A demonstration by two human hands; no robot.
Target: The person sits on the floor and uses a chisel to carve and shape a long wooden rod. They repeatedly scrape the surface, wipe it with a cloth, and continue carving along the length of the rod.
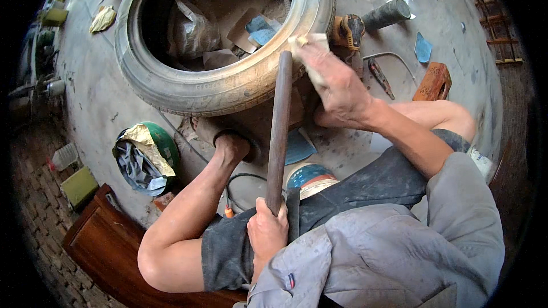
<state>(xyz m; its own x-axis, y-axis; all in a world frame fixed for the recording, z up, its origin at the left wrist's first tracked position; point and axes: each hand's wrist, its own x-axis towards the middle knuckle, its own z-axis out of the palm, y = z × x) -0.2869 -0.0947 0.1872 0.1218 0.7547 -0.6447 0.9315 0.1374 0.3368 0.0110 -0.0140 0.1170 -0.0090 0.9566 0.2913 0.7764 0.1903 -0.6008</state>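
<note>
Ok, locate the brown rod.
In the head view's middle, the brown rod runs up from the left hand; its top overlaps the tyre, left of the right hand.

Tyre (214,88): grey, tan-smeared. Round rod (279,125) overlapping tyre: greyish brown. Pad (313,38) at tyre's right edge: cream. Sheet (423,48) right of tyre: blue. Bucket (164,147) below tyre: green.

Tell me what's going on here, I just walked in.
A seated person has the left hand wrapped around the near end of a long brown stick, whose far end overlaps the tire in this view. The right hand, blurred, holds a pale sheet near that far end; whether sheet and stick touch is unclear. A green bucket stands off to the left.
</note>
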